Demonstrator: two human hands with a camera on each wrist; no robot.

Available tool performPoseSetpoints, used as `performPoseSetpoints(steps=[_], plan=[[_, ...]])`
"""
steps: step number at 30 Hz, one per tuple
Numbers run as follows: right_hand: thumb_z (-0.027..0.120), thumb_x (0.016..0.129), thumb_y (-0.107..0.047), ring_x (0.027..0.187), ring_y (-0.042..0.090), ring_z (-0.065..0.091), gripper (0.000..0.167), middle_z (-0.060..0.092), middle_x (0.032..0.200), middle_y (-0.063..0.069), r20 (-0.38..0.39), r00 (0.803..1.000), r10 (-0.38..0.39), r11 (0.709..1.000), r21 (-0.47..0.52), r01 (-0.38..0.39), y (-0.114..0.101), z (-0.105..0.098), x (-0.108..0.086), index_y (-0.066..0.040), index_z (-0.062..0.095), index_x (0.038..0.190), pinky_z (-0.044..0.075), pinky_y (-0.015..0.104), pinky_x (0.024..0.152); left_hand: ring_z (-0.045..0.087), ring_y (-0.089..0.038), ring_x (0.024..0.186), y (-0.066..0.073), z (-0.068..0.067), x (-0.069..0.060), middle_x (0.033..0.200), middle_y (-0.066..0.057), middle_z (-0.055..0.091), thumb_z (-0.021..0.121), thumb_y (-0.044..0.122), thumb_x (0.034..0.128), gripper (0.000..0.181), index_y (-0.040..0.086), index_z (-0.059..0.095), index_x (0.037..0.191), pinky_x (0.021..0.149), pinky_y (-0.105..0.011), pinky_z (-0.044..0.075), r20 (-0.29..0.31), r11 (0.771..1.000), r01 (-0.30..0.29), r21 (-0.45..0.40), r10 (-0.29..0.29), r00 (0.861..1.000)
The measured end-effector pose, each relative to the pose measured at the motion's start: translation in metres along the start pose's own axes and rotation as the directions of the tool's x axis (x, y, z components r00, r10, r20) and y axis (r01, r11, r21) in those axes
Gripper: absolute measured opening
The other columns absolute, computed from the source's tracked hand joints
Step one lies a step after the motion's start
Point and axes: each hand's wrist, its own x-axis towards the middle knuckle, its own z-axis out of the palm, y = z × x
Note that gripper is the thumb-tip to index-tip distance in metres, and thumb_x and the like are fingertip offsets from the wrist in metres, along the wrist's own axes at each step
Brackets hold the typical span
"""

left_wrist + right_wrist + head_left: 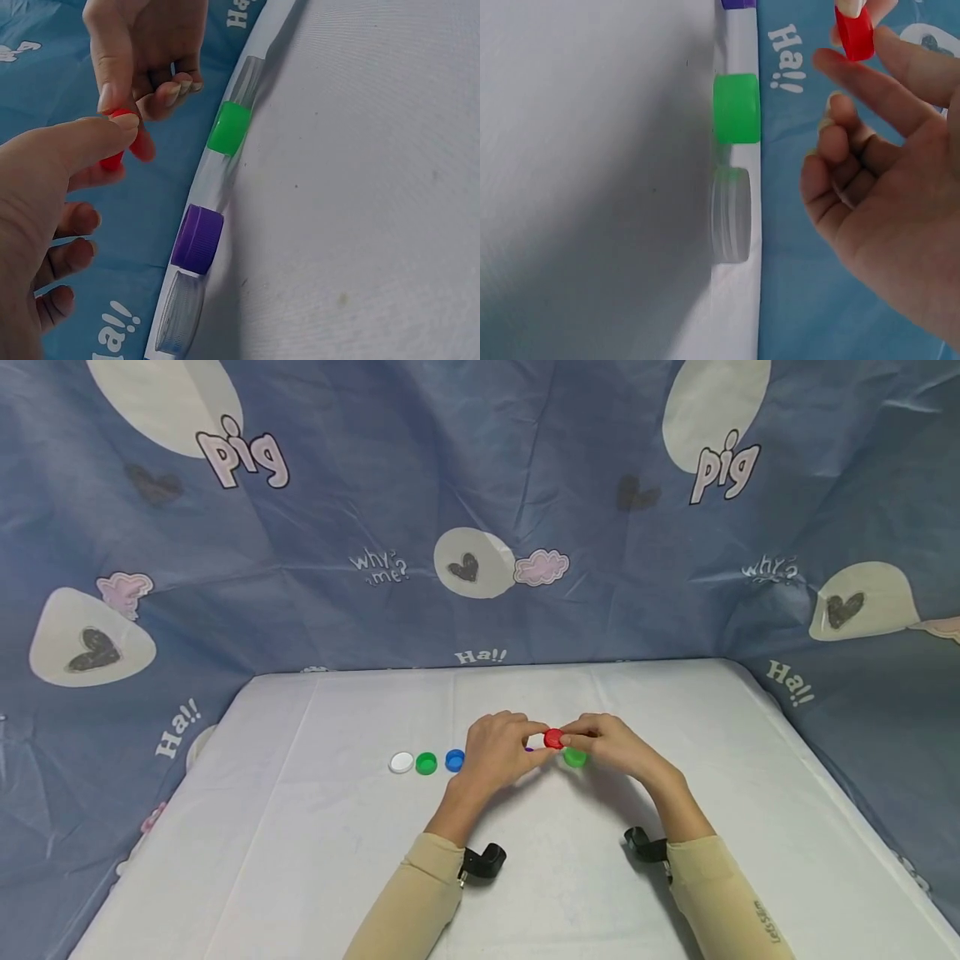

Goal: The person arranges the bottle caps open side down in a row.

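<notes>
A red bottle cap (553, 739) is held off the white table between my two hands. My left hand (498, 747) pinches it from the left with thumb and forefinger. From the right, my right hand (611, 745) holds its edge with thumb and forefinger. In the left wrist view, the other fingers of the right hand (150, 52) are curled loosely. Under the hands stand a light green cap (575, 758) and a purple cap (198, 238), which the left hand mostly hides in the head view. A clear lid (731, 215) stands beside the green cap in the right wrist view.
Left of my hands, a white cap (401, 763), a dark green cap (426, 764) and a blue cap (454, 761) lie in a row on the white tablecloth (315, 843). Another clear lid (180, 315) sits by the purple cap. A blue printed curtain (337, 627) hangs behind the table.
</notes>
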Motion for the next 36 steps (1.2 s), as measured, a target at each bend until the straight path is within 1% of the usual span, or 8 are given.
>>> performPoseSetpoints(steps=[5,8,10,14,19,25,30,36], plan=[[0.072,0.089,-0.020,0.074,0.017,0.046,0.026,0.051,0.080,0.002,-0.040,0.998,-0.053,0.999,-0.011,0.052,0.000,0.000,0.001,-0.018,0.075,0.115,0.038,0.029,0.067,0.045,-0.004,0.058,-0.002,0.001,0.000,0.060,0.015,0.050,0.073,0.055,0.0830,0.023,0.038,0.077,0.098,0.050,-0.021,0.030,-0.010,1.000,-0.003,-0.017,0.003,1.000],[0.074,0.085,-0.012,0.072,0.017,0.043,0.028,0.047,0.077,0.001,-0.066,0.995,-0.080,0.997,-0.022,0.079,0.001,0.002,0.001,-0.018,0.076,0.113,0.036,0.028,0.064,0.045,-0.004,0.058,-0.002,0.002,0.000,0.060,0.015,0.051,0.073,0.056,0.0825,0.023,0.038,0.077,0.097,0.050,-0.021,0.030,-0.005,1.000,0.000,-0.021,0.000,1.000],[0.074,0.083,-0.008,0.071,0.016,0.043,0.030,0.046,0.076,0.001,-0.074,0.994,-0.086,0.996,-0.022,0.085,0.002,0.003,0.002,-0.016,0.076,0.112,0.036,0.027,0.063,0.045,-0.004,0.058,-0.002,0.002,-0.001,0.061,0.015,0.051,0.073,0.056,0.0823,0.024,0.038,0.078,0.097,0.050,-0.021,0.030,0.000,1.000,0.004,-0.025,-0.004,1.000],[0.075,0.083,-0.006,0.069,0.015,0.042,0.030,0.046,0.076,0.001,-0.079,0.993,-0.082,0.997,-0.019,0.081,0.003,0.005,0.002,-0.014,0.076,0.112,0.036,0.025,0.061,0.044,-0.004,0.058,-0.001,0.002,-0.001,0.061,0.014,0.051,0.073,0.056,0.0824,0.025,0.037,0.078,0.098,0.049,-0.021,0.030,0.009,0.999,0.005,-0.036,-0.004,1.000],[0.077,0.082,-0.008,0.068,0.015,0.042,0.028,0.046,0.075,0.001,-0.086,0.991,-0.099,0.995,-0.025,0.097,0.002,0.006,0.002,-0.015,0.077,0.109,0.036,0.025,0.060,0.044,-0.004,0.057,0.000,0.000,-0.002,0.060,0.014,0.050,0.073,0.057,0.0825,0.025,0.037,0.078,0.097,0.049,-0.021,0.030,0.020,0.999,0.017,-0.045,-0.016,1.000],[0.078,0.082,-0.010,0.067,0.015,0.042,0.027,0.046,0.074,0.001,-0.091,0.989,-0.116,0.993,-0.033,0.113,0.002,0.007,0.002,-0.016,0.078,0.109,0.036,0.025,0.060,0.044,-0.004,0.058,-0.001,-0.001,-0.001,0.060,0.014,0.051,0.073,0.058,0.0823,0.026,0.038,0.078,0.098,0.049,-0.022,0.030,0.046,0.999,0.039,-0.036,-0.038,0.998],[0.076,0.081,-0.008,0.067,0.015,0.043,0.028,0.047,0.073,0.001,-0.097,0.986,-0.136,0.990,-0.051,0.131,0.002,0.008,0.003,-0.014,0.077,0.109,0.036,0.025,0.059,0.046,-0.005,0.059,-0.001,-0.002,-0.001,0.062,0.014,0.053,0.072,0.059,0.0825,0.028,0.037,0.078,0.099,0.050,-0.022,0.031,0.069,0.998,0.056,-0.018,-0.054,0.996],[0.074,0.082,-0.008,0.066,0.015,0.043,0.028,0.048,0.073,0.001,-0.078,0.990,-0.117,0.991,-0.075,0.112,0.001,0.010,0.003,-0.013,0.077,0.109,0.036,0.025,0.059,0.048,-0.005,0.061,-0.002,0.000,-0.001,0.064,0.015,0.057,0.072,0.059,0.0822,0.029,0.037,0.078,0.101,0.051,-0.022,0.032,0.092,0.998,0.064,-0.005,-0.063,0.994]])
